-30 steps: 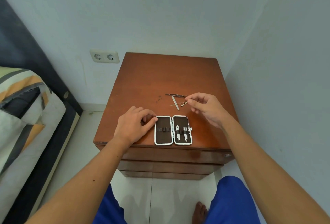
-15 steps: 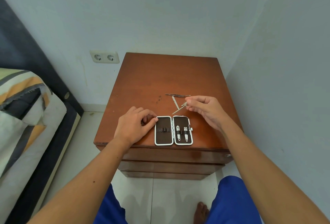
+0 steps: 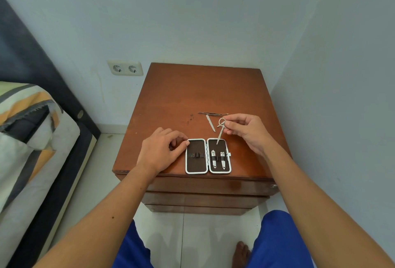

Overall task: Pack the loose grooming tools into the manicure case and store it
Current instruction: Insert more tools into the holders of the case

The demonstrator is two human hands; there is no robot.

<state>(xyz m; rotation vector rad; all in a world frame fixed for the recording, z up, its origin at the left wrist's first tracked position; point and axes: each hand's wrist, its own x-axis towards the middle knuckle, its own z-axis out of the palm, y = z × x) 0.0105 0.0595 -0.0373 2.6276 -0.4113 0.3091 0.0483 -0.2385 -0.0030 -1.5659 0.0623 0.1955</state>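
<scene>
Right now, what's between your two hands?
In the head view, the open white-rimmed manicure case lies between the left hand and right hand.

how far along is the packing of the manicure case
Partly done. Two clippers already sit in the right half of the open manicure case. The right hand has small scissors in its grip, tip over the case; the left hand steadies its edge. Tweezers and a nail file lie loose on the nightstand. Closing and storing remain.
</scene>
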